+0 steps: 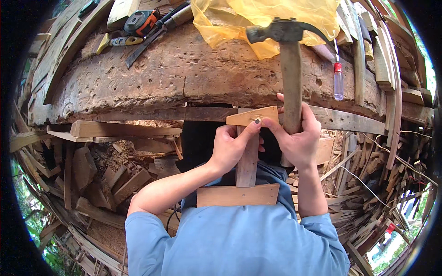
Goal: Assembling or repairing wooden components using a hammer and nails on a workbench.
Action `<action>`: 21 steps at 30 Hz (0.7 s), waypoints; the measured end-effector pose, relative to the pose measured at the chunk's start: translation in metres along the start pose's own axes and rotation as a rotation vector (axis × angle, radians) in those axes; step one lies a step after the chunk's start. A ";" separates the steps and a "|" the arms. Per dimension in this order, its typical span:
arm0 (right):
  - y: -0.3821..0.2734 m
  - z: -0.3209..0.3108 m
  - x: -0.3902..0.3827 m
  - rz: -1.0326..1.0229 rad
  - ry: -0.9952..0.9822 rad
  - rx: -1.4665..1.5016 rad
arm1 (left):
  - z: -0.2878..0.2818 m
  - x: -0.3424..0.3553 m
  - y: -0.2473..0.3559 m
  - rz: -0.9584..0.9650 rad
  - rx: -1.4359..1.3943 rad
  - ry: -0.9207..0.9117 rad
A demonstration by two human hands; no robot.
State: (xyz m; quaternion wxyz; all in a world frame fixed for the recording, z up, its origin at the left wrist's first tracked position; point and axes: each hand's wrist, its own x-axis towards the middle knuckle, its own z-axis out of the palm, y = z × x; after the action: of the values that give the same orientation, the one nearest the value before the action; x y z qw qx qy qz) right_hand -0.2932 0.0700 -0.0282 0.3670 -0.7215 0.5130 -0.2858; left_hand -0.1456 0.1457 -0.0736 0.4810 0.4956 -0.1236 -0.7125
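Observation:
A claw hammer (291, 69) stands upright with its dark metal head away from me. My right hand (301, 142) is closed around its wooden handle, and the thumb reaches left to a nail (258, 121). That nail sits at a tapered wooden piece (241, 120), which lies across the far end of a wooden post (247, 161). My left hand (230, 147) is closed around the joint of these pieces, its thumb at the nail and other fingers partly hidden behind the post. A wooden crosspiece (230, 197) at the post's near end rests against my torso.
A thick worn timber beam (161, 87) spans ahead. On it lie a tape measure (138, 23), a yellow-handled cutter (120, 41), a chisel (145, 48), a yellow plastic bag (221, 23) and a clear-handled screwdriver (338, 83). Wood offcuts (92, 172) pile up on both sides.

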 end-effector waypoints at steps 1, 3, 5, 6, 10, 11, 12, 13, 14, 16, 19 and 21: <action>0.001 0.000 0.000 0.002 0.004 0.001 | 0.000 0.000 -0.001 0.002 0.005 -0.009; 0.003 0.000 0.001 -0.051 0.031 -0.037 | 0.000 -0.001 0.002 0.002 0.014 -0.021; 0.004 0.002 0.002 -0.044 0.047 -0.033 | 0.001 0.000 0.009 -0.051 -0.030 -0.023; 0.004 0.003 0.002 -0.042 0.062 -0.029 | -0.001 0.001 0.009 -0.057 -0.027 -0.025; -0.002 0.005 0.004 -0.016 0.046 -0.013 | -0.008 -0.004 0.033 -0.124 0.212 -0.050; -0.004 0.003 0.005 0.000 0.039 -0.029 | -0.008 -0.006 0.042 -0.218 0.336 -0.036; -0.007 0.000 0.006 0.016 0.031 -0.044 | -0.015 -0.007 0.044 -0.220 0.340 -0.043; -0.008 0.000 0.006 0.019 0.038 -0.045 | -0.024 -0.009 0.048 -0.100 0.591 -0.070; -0.009 -0.001 0.007 0.021 0.032 -0.052 | -0.027 -0.011 0.052 0.026 0.839 -0.097; -0.009 -0.002 0.008 0.028 0.032 -0.059 | -0.023 -0.031 0.067 0.173 1.061 0.197; -0.011 -0.004 0.010 0.041 0.016 -0.082 | -0.029 -0.030 0.070 0.697 1.185 0.189; -0.015 -0.003 0.011 0.069 0.014 -0.098 | -0.027 -0.021 0.070 0.829 1.171 0.201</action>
State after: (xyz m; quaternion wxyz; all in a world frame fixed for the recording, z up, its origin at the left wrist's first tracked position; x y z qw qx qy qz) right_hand -0.2846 0.0616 -0.0137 0.3370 -0.7185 0.5535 -0.2526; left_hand -0.0831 0.1354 -0.0282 0.3764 0.6476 -0.6177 -0.2395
